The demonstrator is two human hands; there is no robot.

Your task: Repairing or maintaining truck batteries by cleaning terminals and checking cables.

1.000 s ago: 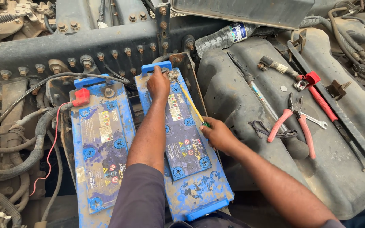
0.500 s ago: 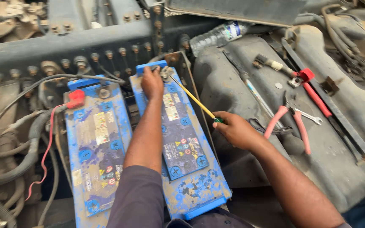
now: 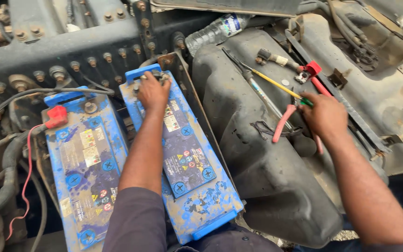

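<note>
Hands (image 3: 152, 91) grip scuffed blue battery (image 3: 183, 154), slim screwdriver (image 3: 276, 84).

Each blue battery (image 3: 183, 154) top bears pale rectangular labels (image 3: 87, 147) and small coloured warning stickers. A blue-and-white label (image 3: 232, 22) wraps the clear bottle (image 3: 213, 32)

We note a second blue battery (image 3: 86, 163) on the left, dirt-streaked, with a red terminal cap (image 3: 56, 116) at its far end and a thin red wire (image 3: 25, 182) running down beside it. A clear plastic bottle (image 3: 214, 31) lies against the bolted dark frame rail (image 3: 61, 51) at the top. A large black moulded tank (image 3: 267, 186) fills the middle, with a red-capped cable end (image 3: 311, 69) resting near its far edge.
</note>
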